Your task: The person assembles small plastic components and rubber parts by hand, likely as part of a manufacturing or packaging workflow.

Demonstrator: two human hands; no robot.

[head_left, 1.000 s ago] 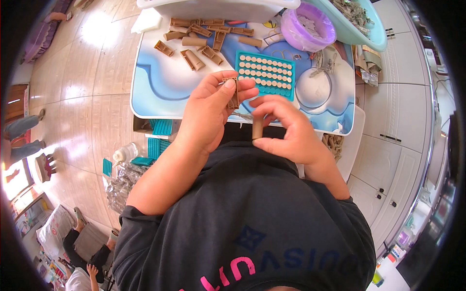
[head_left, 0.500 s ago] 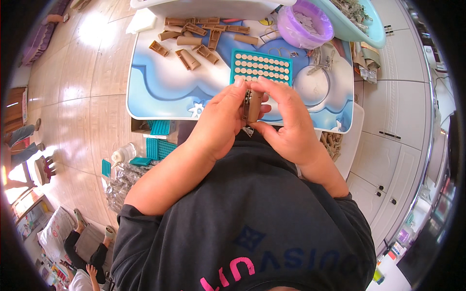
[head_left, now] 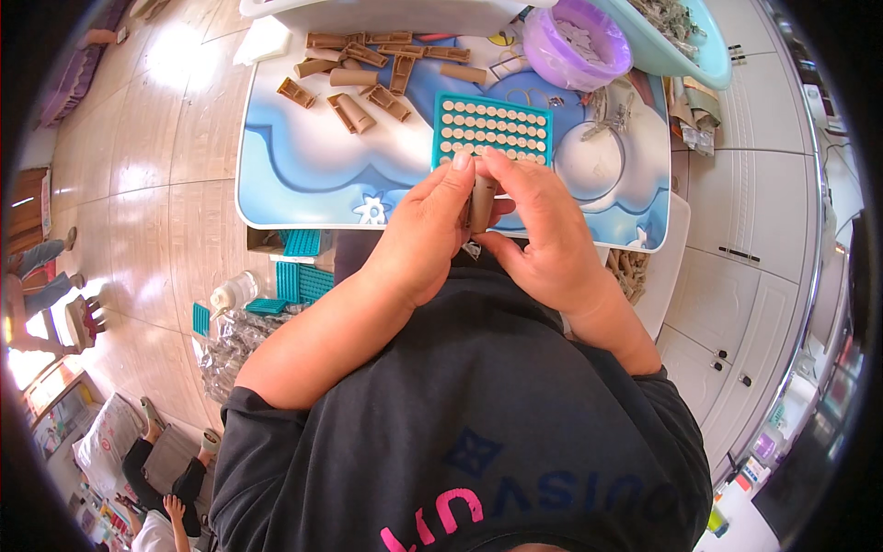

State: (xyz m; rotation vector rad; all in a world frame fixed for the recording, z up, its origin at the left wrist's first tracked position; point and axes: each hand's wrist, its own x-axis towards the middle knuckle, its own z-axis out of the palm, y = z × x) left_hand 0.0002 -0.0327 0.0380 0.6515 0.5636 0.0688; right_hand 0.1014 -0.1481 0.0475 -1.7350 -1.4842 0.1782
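Close to the table's near edge, my left hand (head_left: 418,225) and my right hand (head_left: 544,230) come together around a brown plastic tube-shaped casing (head_left: 481,204). The casing stands roughly upright, with fingers wrapped round its sides and both thumbs and forefingers at its ends. Much of it is hidden by my fingers. Just beyond my fingertips lies a teal tray (head_left: 438,138) with rows of round cream-coloured discs (head_left: 494,126). More brown casings (head_left: 353,77), some hollow and open on one side, lie loosely piled at the far left of the table.
The blue and white table (head_left: 308,179) also carries a lined purple basin (head_left: 589,78), a light teal tub (head_left: 708,55) and a white bin (head_left: 386,20) at the back. Teal trays (head_left: 300,242) and a plastic bag of parts (head_left: 239,345) sit low at left. Another person (head_left: 170,478) sits lower left.
Both hands stay together on the brown casing. My left hand has turned slightly, its thumb shifting rightwards over the casing's upper end and hiding more of its open side.
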